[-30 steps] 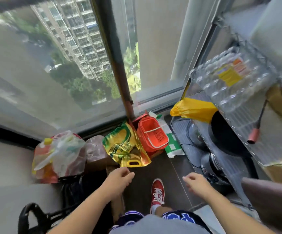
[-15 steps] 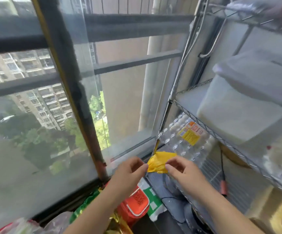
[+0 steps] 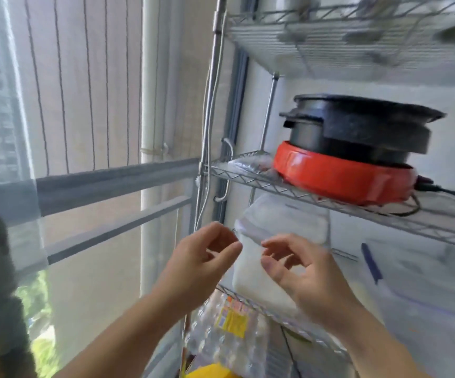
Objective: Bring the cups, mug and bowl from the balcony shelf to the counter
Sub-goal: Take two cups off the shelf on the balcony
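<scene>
I am only at the reach: my left hand (image 3: 201, 257) and right hand (image 3: 299, 268) hang empty with fingers loosely curled open, near the wire shelf (image 3: 248, 175). The cups, mug and bowl may be the blurred shapes on the top tier (image 3: 329, 31), far up right; I cannot tell, so next I must lift my reach there

**Hands raised before wire shelf**

Left hand (image 3: 204, 257) and right hand (image 3: 299, 271) lifted side by side, fingers loosely curled, nothing held. Wire shelf (image 3: 248, 178) directly behind. Red-based cooker (image 3: 343, 173) with black pans (image 3: 362, 124) on middle tier. White container (image 3: 278, 241) on tier below. Clear egg carton (image 3: 229, 331) lower. Upper tier contents blurred.
</scene>
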{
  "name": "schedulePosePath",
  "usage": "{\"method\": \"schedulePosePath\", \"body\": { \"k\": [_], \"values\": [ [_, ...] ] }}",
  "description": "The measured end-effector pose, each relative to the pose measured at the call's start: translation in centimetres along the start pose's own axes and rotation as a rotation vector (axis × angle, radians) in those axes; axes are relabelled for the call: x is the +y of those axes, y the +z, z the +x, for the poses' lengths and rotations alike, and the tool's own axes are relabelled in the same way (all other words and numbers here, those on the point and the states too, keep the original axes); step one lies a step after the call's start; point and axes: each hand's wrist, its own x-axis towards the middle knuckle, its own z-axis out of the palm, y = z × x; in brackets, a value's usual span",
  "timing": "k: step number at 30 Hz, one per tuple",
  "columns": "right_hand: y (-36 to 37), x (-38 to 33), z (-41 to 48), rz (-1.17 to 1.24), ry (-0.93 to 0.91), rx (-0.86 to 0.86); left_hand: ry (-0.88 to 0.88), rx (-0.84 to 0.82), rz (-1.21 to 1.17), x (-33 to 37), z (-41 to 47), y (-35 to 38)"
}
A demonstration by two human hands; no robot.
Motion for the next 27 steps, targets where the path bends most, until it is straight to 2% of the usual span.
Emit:
{"method": "schedulePosePath", "body": {
  "k": [4,10,14,21,27],
  "values": [
    [-4.2,-2.6,2.8,-0.123,-0.118,0.116,0.176,-0.025,-0.002,3.8,5.1,0.2],
    [-10.2,-5.9,7.3,-0.246,-0.250,0.237,0.337,0.016,-0.002,9.7,12.2,0.5],
    [-13.8,-7.9,11.0,-0.306,-0.290,0.322,0.403,0.088,0.156,13.0,17.3,0.2],
    [-18.8,-11.2,18.8,-0.486,-0.387,0.483,0.333,0.238,0.384,17.2,26.5,-0.9],
    [-22.1,-12.3,24.6,-0.566,-0.262,0.535,0.263,0.293,0.515,19.0,32.7,-1.5]
  ]
}}
